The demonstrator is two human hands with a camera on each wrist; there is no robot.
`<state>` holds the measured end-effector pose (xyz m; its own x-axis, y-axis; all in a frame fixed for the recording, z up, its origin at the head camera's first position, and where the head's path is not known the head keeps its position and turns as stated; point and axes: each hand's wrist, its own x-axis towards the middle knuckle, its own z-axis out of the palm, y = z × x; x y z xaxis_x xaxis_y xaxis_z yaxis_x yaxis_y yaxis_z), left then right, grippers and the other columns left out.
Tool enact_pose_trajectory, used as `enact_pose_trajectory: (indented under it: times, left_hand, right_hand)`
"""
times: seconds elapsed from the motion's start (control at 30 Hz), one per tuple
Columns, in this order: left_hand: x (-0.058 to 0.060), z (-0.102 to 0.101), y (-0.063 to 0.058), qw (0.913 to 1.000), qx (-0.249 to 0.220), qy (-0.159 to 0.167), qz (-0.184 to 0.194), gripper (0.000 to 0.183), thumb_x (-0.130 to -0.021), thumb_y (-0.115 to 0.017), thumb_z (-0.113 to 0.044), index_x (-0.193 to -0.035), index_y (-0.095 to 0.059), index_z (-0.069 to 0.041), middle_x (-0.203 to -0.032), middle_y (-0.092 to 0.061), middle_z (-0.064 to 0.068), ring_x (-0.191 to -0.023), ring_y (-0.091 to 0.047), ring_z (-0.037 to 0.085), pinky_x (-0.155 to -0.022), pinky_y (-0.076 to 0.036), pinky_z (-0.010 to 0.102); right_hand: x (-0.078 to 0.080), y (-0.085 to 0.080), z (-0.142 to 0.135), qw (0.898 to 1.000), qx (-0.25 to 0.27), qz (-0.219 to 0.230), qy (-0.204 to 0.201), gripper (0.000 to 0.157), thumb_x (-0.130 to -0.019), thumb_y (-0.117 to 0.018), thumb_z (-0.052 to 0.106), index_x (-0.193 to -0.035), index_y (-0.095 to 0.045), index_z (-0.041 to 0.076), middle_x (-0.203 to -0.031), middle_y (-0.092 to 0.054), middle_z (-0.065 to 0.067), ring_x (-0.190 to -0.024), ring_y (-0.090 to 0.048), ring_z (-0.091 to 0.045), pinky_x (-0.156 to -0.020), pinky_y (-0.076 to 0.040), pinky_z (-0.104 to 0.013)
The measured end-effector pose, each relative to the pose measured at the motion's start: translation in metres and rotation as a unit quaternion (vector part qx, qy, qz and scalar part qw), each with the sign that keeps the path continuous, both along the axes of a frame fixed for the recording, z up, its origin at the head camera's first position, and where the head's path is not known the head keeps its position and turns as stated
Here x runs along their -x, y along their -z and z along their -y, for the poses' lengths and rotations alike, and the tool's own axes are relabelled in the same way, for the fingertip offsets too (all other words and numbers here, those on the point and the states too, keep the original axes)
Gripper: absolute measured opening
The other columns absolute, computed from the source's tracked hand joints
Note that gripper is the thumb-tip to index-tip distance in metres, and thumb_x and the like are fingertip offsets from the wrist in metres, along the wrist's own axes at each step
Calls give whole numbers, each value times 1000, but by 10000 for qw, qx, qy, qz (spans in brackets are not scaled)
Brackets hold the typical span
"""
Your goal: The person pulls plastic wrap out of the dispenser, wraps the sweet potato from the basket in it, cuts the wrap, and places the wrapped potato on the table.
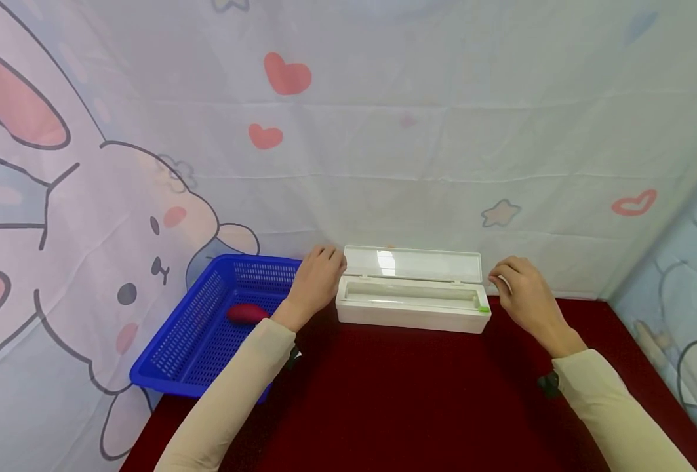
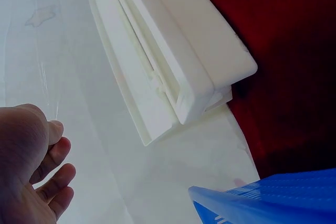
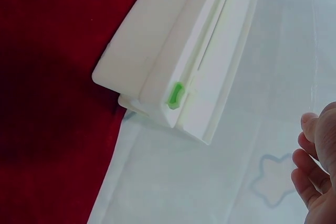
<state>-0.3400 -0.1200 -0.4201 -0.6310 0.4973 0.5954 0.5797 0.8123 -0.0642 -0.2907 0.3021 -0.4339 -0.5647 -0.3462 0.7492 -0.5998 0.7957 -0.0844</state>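
Observation:
A long white cling film dispenser (image 1: pixel 413 318) stands at the back of the table with its clear lid (image 1: pixel 437 265) raised. A green cutter slider (image 3: pixel 176 95) sits at its right end. My left hand (image 1: pixel 318 275) is beside the dispenser's left end, thumb and fingertips pinching clear cling film (image 2: pixel 50 93) that shows only as thin shiny streaks. Off the right end, my right hand (image 1: pixel 522 288) pinches the film's other side, seen as fine lines above the thumb in the right wrist view. Most of the film is too transparent to make out.
To the left stands a blue plastic basket (image 1: pixel 165 387), with a dark red rounded object (image 1: pixel 246 313) in it. Dark red cloth (image 1: pixel 419 393) covers the table. A printed curtain (image 1: pixel 383 151) hangs right behind the dispenser and along the sides.

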Motion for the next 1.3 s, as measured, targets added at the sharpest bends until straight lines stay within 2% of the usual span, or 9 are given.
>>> enact_pose_trajectory:
  times: [0.27,0.53,0.87,1.1,1.3]
  left_hand:
    - [0,0,-6,10000,-13,60,-31,10,-107,-63,-9,-101,-69,-4,-99,-70,12,-100,-65,34,-88,-55,46]
    - [0,0,-12,10000,37,-46,-45,10,-107,-63,-10,-101,-69,-5,-100,-71,11,-101,-65,34,-86,-56,45]
    - [4,-1,-24,9998,3,155,-127,12,-107,-60,-8,-100,-69,-3,-96,-70,12,-98,-65,34,-85,-55,45]
    - [3,-2,-32,10000,58,37,46,13,-108,-59,-9,-103,-70,-2,-99,-70,13,-97,-64,33,-86,-55,44]
    - [6,-2,-37,10000,-39,54,-24,11,-107,-62,-9,-103,-70,-2,-100,-71,13,-99,-64,34,-84,-55,44]
  right_hand:
    - [1,-6,0,10000,17,-17,21,15,-84,-79,-16,-93,-72,-6,-97,-68,-17,-90,-64,-36,-72,-56,-48]
    - [2,-12,1,10000,68,-16,7,13,-85,-78,-16,-93,-72,-6,-98,-68,-18,-92,-64,-37,-73,-56,-50]
    - [5,-20,-1,9997,166,-183,-62,13,-85,-78,-16,-92,-72,-7,-96,-68,-18,-89,-63,-37,-72,-54,-48]
    - [7,-26,-1,9996,116,-234,-66,13,-85,-78,-17,-92,-72,-7,-96,-68,-18,-88,-62,-36,-72,-52,-47]
    - [8,-32,-3,9996,85,-274,-77,14,-85,-78,-17,-92,-72,-7,-96,-68,-19,-90,-63,-37,-74,-53,-48]
